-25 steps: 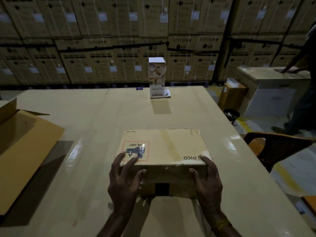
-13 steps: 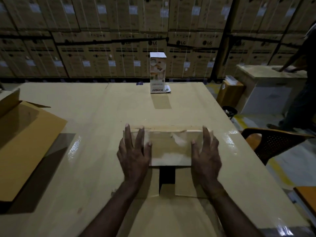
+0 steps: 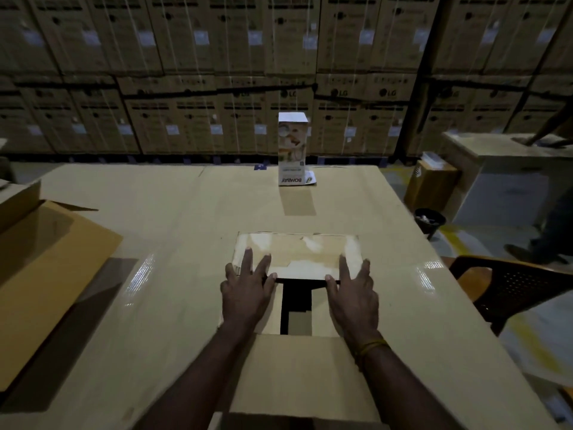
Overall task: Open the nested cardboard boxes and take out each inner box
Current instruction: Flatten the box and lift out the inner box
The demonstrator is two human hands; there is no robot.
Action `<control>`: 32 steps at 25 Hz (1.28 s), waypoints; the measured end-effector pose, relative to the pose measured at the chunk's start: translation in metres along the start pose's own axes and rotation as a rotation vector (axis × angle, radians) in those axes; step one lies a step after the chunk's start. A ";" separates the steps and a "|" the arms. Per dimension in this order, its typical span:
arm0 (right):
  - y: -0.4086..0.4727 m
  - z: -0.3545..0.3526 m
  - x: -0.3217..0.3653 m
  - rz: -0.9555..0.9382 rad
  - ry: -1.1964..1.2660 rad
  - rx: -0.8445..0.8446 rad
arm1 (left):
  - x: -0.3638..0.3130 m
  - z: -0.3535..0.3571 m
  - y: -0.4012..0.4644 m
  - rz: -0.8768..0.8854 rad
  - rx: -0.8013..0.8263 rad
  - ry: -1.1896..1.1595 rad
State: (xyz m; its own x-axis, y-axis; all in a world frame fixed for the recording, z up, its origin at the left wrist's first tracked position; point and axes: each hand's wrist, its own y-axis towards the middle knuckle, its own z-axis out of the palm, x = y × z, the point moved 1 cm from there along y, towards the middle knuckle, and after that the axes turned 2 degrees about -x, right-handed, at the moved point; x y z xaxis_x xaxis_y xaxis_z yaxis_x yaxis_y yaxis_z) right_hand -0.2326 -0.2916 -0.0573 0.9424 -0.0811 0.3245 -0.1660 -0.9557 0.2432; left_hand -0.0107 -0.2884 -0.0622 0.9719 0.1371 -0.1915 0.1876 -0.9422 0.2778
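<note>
Brown cardboard box [image 3: 297, 305] sits open mid-tabletop [image 3: 173, 231], near flap [image 3: 304, 377] folded toward me. My left hand [image 3: 248, 296] and right hand [image 3: 353, 296], fingers straight, press far flap [image 3: 300, 252] flat outward. Dark gap shows between inner flaps. Beyond: tall white printed carton [image 3: 293, 150] upright at far edge. Large flattened brown cardboard sheet [image 3: 46, 274] lies left.

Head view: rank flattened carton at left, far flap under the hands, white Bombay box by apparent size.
1. Flattened carton, partly cut off by the frame.
2. Far flap.
3. White Bombay box, though it stands farthest away, so true size is unsure.
</note>
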 end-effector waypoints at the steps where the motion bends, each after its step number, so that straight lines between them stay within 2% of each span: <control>1: 0.005 0.001 0.000 -0.011 -0.012 0.037 | -0.001 0.002 0.006 -0.003 0.035 -0.001; 6: 0.032 0.011 0.001 -0.106 -0.147 0.181 | -0.006 0.007 0.031 -0.023 0.214 -0.006; 10: 0.046 0.018 -0.001 -0.140 -0.199 0.158 | -0.011 0.006 0.037 -0.013 0.235 0.037; 12: 0.047 0.019 0.000 -0.150 -0.172 0.121 | -0.013 0.004 0.039 -0.030 0.177 0.063; 14: 0.050 0.018 0.002 -0.161 -0.098 0.022 | -0.020 0.000 0.043 -0.030 0.032 -0.004; 18: 0.072 0.014 0.017 -0.242 0.019 -0.200 | -0.037 -0.006 0.060 0.151 -0.304 -0.167; 21: 0.086 0.018 0.026 -0.372 -0.023 -0.265 | -0.042 -0.005 0.079 0.251 -0.375 -0.189; 27: 0.112 0.029 0.039 -0.390 -0.024 -0.279 | -0.041 0.010 0.117 0.341 -0.295 -0.048; 30: 0.127 0.034 0.047 -0.361 -0.040 -0.197 | -0.045 0.019 0.133 0.333 -0.247 -0.063; 32: 0.133 0.044 0.048 -0.322 -0.057 -0.121 | -0.051 0.031 0.141 0.304 -0.133 -0.089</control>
State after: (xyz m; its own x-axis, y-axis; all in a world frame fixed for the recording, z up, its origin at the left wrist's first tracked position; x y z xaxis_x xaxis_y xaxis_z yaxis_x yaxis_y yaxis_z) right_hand -0.1970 -0.4345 -0.0498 0.9662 0.2003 0.1625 0.1127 -0.8946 0.4323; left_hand -0.0379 -0.4373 -0.0423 0.9710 -0.1768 -0.1609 -0.0863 -0.8870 0.4537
